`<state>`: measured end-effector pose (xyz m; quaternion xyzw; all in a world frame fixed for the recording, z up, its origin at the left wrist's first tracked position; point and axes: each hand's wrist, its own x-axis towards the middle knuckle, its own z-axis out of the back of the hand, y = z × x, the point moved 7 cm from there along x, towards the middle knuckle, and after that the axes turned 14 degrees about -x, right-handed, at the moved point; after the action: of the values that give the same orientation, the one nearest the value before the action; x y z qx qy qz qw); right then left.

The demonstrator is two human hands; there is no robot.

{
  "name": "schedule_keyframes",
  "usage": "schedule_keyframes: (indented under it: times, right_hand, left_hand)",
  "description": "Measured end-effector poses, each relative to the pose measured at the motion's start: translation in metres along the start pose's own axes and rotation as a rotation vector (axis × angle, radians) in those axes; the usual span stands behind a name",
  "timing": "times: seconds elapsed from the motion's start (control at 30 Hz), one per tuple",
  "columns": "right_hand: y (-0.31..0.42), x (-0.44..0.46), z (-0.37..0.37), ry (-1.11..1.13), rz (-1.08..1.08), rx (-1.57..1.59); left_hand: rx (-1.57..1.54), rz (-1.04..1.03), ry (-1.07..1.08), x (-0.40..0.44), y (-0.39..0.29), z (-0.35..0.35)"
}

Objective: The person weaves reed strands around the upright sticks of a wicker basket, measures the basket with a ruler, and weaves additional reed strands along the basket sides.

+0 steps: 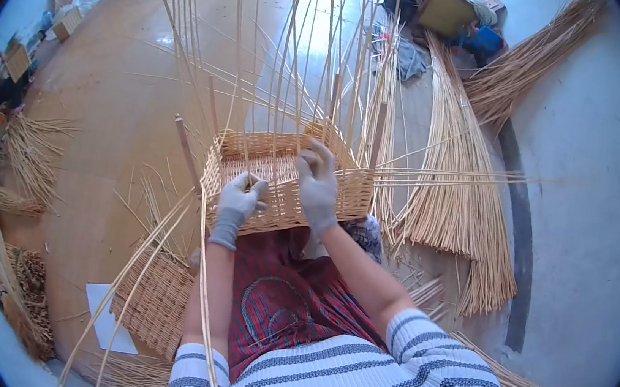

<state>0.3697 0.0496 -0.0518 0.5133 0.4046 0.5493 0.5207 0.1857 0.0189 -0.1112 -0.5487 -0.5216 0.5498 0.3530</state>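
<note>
A rectangular wicker basket (274,208) rests at the person's lap, with long upright canes rising from its rim and wooden sticks at its corners. My left hand (239,202), in a pale glove, pinches a thin cane at the near rim. Just to the right, my right hand (317,188), also gloved, has its fingers curled over the near rim near the right corner; what they hold is too small to make out. Several loose canes (450,176) stick out to the right from the basket's corner.
Large bundles of canes (450,202) lie on the floor to the right. A woven panel (154,298) and a white sheet (109,317) lie at lower left. Another person (7,83) sits at the far left beside more canes (32,162). A wall stands at right.
</note>
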Motion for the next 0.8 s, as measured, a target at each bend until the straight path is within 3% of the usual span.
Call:
schedule_keyframes:
  times: [0.03, 0.07, 0.13, 0.17, 0.23, 0.27, 0.33, 0.37, 0.4, 0.43, 0.47, 0.5, 0.57, 0.6, 0.63, 0.7, 0.77, 0.8]
  right_hand:
    - [0.053, 0.014, -0.020, 0.098, 0.094, -0.079]
    - [0.077, 0.035, -0.043, 0.052, 0.338, -0.474]
    - [0.075, 0.059, -0.062, 0.020, 0.589, -0.875]
    - [0.044, 0.070, -0.059, 0.073, 0.644, -0.660]
    - [0.027, 0.060, -0.018, 0.059, 0.475, -0.142]
    - [0.016, 0.029, 0.016, -0.010, 0.249, 0.153]
    - [-0.057, 0.006, 0.032, 0.107, 0.175, 0.511]
    - [-0.046, 0.007, 0.043, 0.103, 0.165, 0.504]
    - [-0.031, 0.009, 0.044, 0.155, 0.010, 0.339]
    - [-0.030, 0.005, 0.046, 0.200, -0.154, 0.177]
    - [-0.019, 0.003, 0.044, 0.175, 0.034, -0.082]
    - [0.004, -0.002, 0.041, 0.103, 0.211, -0.343]
    - [0.032, -0.031, 0.017, 0.390, 0.216, 0.099]
    - [0.014, -0.022, 0.019, 0.318, 0.217, 0.340]
    - [0.001, -0.011, 0.038, 0.307, 0.220, 0.345]
    - [-0.050, 0.023, 0.086, 0.189, -0.240, -0.063]
    - [-0.050, 0.018, 0.087, 0.104, -0.226, 0.028]
    - [-0.054, 0.006, 0.090, 0.022, -0.250, 0.109]
  left_hand:
    - [0.006, -0.005, -0.008, -0.002, -0.008, -0.002]
    - [-0.017, 0.061, -0.073, -0.006, -0.014, -0.002]
    - [-0.065, 0.129, -0.129, -0.004, -0.010, -0.001]
    - [-0.071, 0.133, -0.140, -0.004, -0.007, 0.004]
    - [-0.038, 0.127, -0.090, -0.002, -0.006, 0.004]
    - [-0.046, 0.117, -0.098, 0.000, -0.011, 0.003]
    - [0.045, -0.130, -0.138, -0.002, -0.050, -0.004]
    - [0.069, -0.175, -0.147, -0.003, -0.065, -0.009]
    - [0.093, -0.220, -0.157, -0.005, -0.079, -0.014]
    - [0.359, -0.207, -0.276, -0.003, -0.096, -0.015]
    - [0.623, -0.205, -0.385, -0.003, -0.106, -0.018]
    - [0.623, -0.213, -0.380, 0.005, -0.095, -0.018]
    - [0.480, -0.167, -0.434, 0.019, -0.078, -0.009]
    - [0.423, -0.292, -0.422, 0.012, -0.085, -0.014]
    - [0.431, -0.297, -0.413, 0.002, -0.086, -0.018]
    - [0.333, -0.811, -0.626, -0.048, -0.137, -0.029]
    - [0.430, -0.970, -0.442, -0.041, -0.122, -0.057]
    - [0.470, -0.467, -0.221, -0.011, -0.079, -0.074]
